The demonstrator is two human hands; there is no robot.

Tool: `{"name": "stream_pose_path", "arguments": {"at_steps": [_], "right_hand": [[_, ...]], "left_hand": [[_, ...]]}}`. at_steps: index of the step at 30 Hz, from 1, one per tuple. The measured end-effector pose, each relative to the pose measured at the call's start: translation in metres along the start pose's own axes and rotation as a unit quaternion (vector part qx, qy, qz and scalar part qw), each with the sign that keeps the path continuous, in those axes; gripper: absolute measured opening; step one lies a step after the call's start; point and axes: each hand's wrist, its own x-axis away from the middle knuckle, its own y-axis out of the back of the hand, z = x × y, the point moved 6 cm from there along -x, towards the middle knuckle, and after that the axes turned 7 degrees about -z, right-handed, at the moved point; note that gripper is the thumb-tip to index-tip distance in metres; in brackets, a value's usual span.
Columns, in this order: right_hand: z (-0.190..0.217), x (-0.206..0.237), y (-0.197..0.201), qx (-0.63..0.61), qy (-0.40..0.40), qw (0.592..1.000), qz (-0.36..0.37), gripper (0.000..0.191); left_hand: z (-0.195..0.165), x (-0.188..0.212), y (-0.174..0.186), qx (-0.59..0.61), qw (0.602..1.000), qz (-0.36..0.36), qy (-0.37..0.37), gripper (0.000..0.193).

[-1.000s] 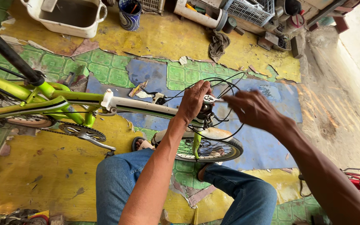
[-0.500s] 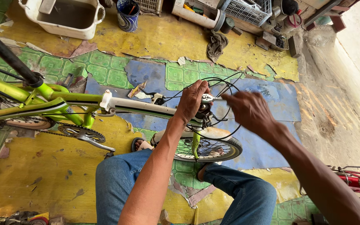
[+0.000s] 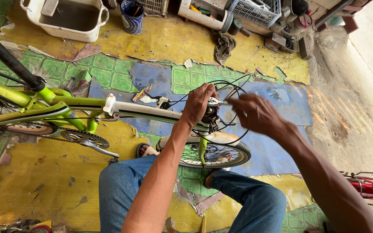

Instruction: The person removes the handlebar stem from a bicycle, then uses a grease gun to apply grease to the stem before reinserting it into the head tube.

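Left hand point(image 3: 198, 103): fingers closed around the bicycle's head tube point(image 3: 208, 118).
Right hand point(image 3: 255, 113): fingers loosely curled, blurred; grip cannot be told.
Tub point(image 3: 67, 19): cream, rectangular, upper left.
Bucket point(image 3: 132, 16): blue, beside the tub.

**What we cannot see**

Our left hand point(image 3: 198, 105) hides the headset beneath it. Our right hand point(image 3: 255, 113) is motion-blurred, its fingers point(image 3: 235, 102) indistinct. The bike point(image 3: 44, 110) runs off the left edge; our knees hide the wheel's point(image 3: 221, 153) lower rim.

floor point(image 3: 35, 207): worn yellow-green-blue sheet | on it: tub point(image 3: 67, 19), blue bucket point(image 3: 132, 15), rag point(image 3: 224, 45), bicycle point(image 3: 87, 110)
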Motion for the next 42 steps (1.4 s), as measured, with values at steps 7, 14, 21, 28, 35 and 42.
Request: {"name": "stream_pose_path", "arguments": {"at_steps": [7,14,21,28,35,42], "right_hand": [[0.060,0.024,-0.020,-0.145,-0.205,0.964,0.084,0.027],[0.026,0.015,-0.002,0.060,-0.151,0.979,0.120,0.025],[-0.002,-0.005,-0.009,0.167,-0.076,0.961,0.209,0.034],[-0.018,-0.035,-0.008,0.155,0.130,0.979,0.006,0.050],[-0.021,-0.039,-0.014,0.089,0.165,0.982,-0.034,0.038],[0.022,0.011,0.008,-0.089,0.026,0.994,0.056,0.020]], "left_hand": [[0.005,-0.001,-0.002,0.021,0.999,0.009,0.022,0.043],[-0.004,-0.003,0.002,-0.079,0.996,-0.016,-0.029,0.046],[-0.007,0.001,-0.003,-0.023,1.000,-0.016,0.007,0.044],[-0.012,0.003,-0.004,-0.008,1.000,-0.019,0.018,0.049],[-0.010,0.003,-0.004,0.000,0.999,-0.018,0.033,0.049],[-0.008,-0.001,0.000,-0.132,0.991,-0.032,-0.013,0.053]]}}
